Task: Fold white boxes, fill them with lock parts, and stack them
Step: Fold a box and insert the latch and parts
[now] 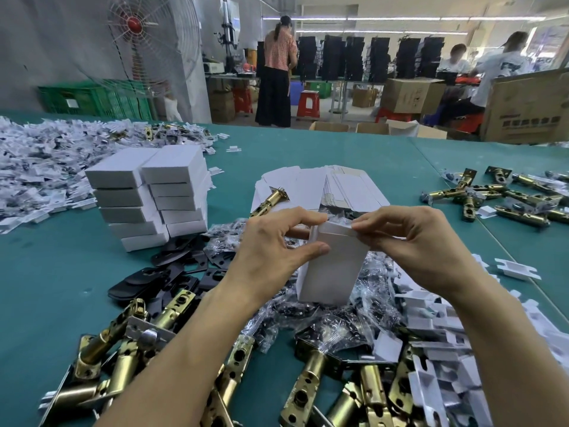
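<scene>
Green table [61,272] strewn with lock parts [303,392]; the white box [334,269] stands upright between my grips. My left grip [271,241] clasps its side, right grip [409,238] pinches the top flap. Light, thin card, I judge: hold edges, gently.

A big fan [151,41] stands far left, green crates [92,98] beside it. Beyond the teal counter [46,272], a person [277,72] stands near red stools [308,103]; cardboard boxes [409,95] sit far right.
</scene>
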A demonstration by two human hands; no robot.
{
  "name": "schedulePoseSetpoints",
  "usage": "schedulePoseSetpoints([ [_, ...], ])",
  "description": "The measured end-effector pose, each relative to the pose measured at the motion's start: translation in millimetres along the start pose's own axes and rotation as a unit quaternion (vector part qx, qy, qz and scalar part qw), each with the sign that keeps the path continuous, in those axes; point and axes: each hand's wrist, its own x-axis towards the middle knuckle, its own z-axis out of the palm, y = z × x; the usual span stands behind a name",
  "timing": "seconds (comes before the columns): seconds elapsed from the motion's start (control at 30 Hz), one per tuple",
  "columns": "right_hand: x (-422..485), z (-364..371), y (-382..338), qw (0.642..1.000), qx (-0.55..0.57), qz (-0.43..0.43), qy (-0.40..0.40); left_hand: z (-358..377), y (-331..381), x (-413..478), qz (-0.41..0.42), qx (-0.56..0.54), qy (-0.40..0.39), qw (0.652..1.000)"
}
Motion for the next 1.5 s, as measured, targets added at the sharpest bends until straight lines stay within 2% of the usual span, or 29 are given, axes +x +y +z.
schedulePoseSetpoints([
  [0.3,-0.6,3.7,-0.7,0.999,-0.032,-0.001,-0.002,-0.8,-0.9,0.2,0.025,0.012,0.003,1.000],
  [0.43,0.5,19.6,-5.3,0.992,-0.093,-0.080,0.010,-1.2,-3.4,0.3,-0.002,-0.027,0.005,1.000],
  [0.5,1.2,24.4,-4.2,0.993,-0.075,-0.089,0.026,-1.6,-3.7,0.4,-0.022,-0.047,0.004,0.999],
  [0.63,1.1,25.3,0.2,0.996,-0.009,-0.078,0.043,0.0,-2.4,0.0,-0.022,-0.068,0.003,0.997],
  [0.73,1.8,22.8,0.5,0.996,0.032,-0.070,0.038,0.9,1.9,-1.6,-0.002,-0.044,0.015,0.999],
  [0.93,0.8,23.2,1.3,0.995,0.018,-0.084,0.051,0.2,4.6,-1.1,-0.011,-0.038,0.031,0.999],
  [1.27,2.9,20.7,-2.6,0.997,-0.031,-0.069,0.016,-4.1,2.2,-0.4,-0.050,-0.038,0.041,0.997],
  [1.5,1.4,22.7,-3.1,0.999,0.017,-0.014,0.050,0.7,-0.2,-1.4,-0.044,-0.040,0.042,0.997],
])
